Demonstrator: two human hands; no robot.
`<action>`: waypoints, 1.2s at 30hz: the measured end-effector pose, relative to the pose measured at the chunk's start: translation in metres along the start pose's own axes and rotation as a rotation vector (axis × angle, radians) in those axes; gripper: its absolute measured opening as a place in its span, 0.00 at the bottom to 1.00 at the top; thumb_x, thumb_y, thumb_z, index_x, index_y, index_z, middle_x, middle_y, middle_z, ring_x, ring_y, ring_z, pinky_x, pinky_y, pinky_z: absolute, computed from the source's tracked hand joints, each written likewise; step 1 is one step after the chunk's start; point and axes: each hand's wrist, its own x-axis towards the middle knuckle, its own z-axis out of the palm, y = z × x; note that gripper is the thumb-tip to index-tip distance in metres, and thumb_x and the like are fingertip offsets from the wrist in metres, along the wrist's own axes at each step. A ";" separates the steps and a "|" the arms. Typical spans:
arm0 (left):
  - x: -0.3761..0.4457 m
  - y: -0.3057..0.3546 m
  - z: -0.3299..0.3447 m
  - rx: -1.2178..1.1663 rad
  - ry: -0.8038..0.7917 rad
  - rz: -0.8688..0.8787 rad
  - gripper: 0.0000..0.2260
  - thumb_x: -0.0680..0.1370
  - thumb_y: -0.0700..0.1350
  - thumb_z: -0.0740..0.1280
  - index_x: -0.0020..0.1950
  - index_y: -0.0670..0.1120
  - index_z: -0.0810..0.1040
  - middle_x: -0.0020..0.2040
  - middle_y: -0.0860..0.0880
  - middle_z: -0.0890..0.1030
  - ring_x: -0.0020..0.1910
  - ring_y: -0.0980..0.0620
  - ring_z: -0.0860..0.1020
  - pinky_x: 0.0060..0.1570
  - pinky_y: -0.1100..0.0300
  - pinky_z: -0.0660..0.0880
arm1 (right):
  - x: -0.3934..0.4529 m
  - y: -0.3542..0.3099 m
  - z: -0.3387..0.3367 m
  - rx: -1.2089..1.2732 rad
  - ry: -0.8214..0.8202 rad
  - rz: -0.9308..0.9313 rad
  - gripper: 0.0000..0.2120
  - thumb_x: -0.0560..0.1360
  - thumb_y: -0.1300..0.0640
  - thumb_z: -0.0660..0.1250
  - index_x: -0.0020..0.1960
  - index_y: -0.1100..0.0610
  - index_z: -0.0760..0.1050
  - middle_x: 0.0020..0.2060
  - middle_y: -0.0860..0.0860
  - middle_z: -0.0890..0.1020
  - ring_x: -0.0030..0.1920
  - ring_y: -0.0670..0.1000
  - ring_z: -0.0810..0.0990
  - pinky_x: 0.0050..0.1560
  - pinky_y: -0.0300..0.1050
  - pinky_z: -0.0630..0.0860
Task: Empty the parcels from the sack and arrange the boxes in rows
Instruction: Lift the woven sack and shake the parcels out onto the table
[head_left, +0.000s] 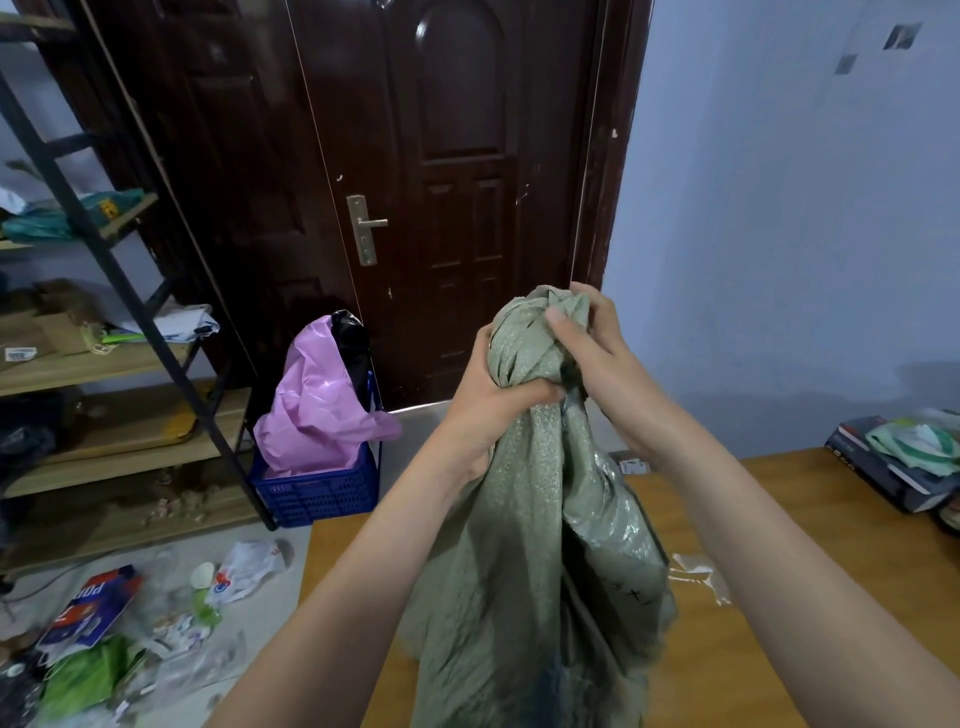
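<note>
A grey-green woven sack (524, 571) stands on the wooden table (769, 582), its neck bunched into a twisted knot at the top. My left hand (483, 400) grips the neck just below the knot. My right hand (592, 348) is closed on the knot from the right, thumb pressed on its top. The sack bulges on its right side, where black marks are written. Whatever is inside the sack is hidden. No boxes lie loose on the table.
A dark box with green and white bags (904, 457) sits at the table's far right. A blue crate with a pink bag (322, 457) stands by the brown door (441, 182). Shelves (104, 364) stand at left. Wrappers and bags (130, 623) litter the floor.
</note>
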 end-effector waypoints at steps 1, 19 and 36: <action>0.001 -0.001 -0.002 0.009 0.024 0.000 0.34 0.65 0.33 0.75 0.68 0.50 0.69 0.59 0.46 0.80 0.57 0.52 0.80 0.52 0.60 0.78 | -0.004 0.004 -0.008 -0.056 -0.069 0.054 0.37 0.73 0.28 0.59 0.77 0.38 0.50 0.69 0.40 0.71 0.65 0.44 0.74 0.69 0.52 0.69; 0.010 -0.012 -0.025 0.126 0.068 -0.038 0.37 0.67 0.34 0.78 0.70 0.51 0.64 0.61 0.49 0.76 0.58 0.53 0.78 0.43 0.68 0.78 | -0.026 0.041 -0.060 -1.156 -0.586 0.398 0.08 0.76 0.53 0.68 0.45 0.58 0.79 0.38 0.52 0.79 0.37 0.53 0.76 0.37 0.47 0.72; 0.007 0.001 -0.036 -0.021 0.109 -0.043 0.34 0.66 0.37 0.75 0.69 0.51 0.68 0.61 0.44 0.78 0.58 0.46 0.80 0.53 0.49 0.80 | -0.023 0.022 -0.060 -0.745 -0.521 0.216 0.10 0.77 0.51 0.68 0.58 0.48 0.78 0.53 0.46 0.83 0.55 0.47 0.81 0.60 0.47 0.77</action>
